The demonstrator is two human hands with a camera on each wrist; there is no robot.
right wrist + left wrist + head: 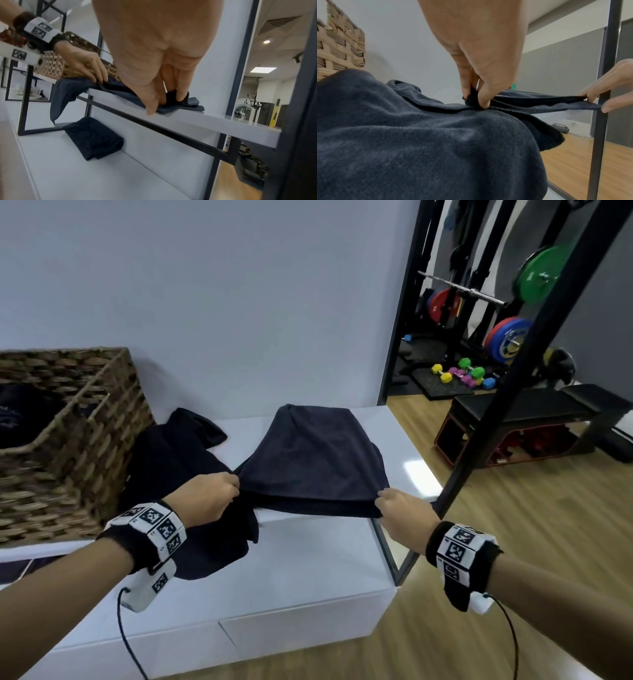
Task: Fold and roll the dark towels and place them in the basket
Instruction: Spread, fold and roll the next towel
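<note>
A dark blue folded towel (pixel 311 460) lies on the white shelf top (pixel 404 440). My left hand (pixel 219 494) pinches its near left corner (pixel 471 98), and my right hand (pixel 394 503) pinches its near right corner (pixel 171 97). The near edge (pixel 539 100) is stretched between both hands. A second dark towel (pixel 178 474) lies crumpled to the left and hangs over the shelf's front edge. The woven basket (pixel 78 446) stands at the far left of the shelf, with dark cloth (pixel 20 416) inside it.
A folded dark towel (pixel 94 138) lies on the lower shelf. A black metal post (pixel 513 371) rises just right of my right hand. Beyond it are a black bench (pixel 534 419), weight plates (pixel 507 337) and dumbbells (pixel 459 371) on a wooden floor.
</note>
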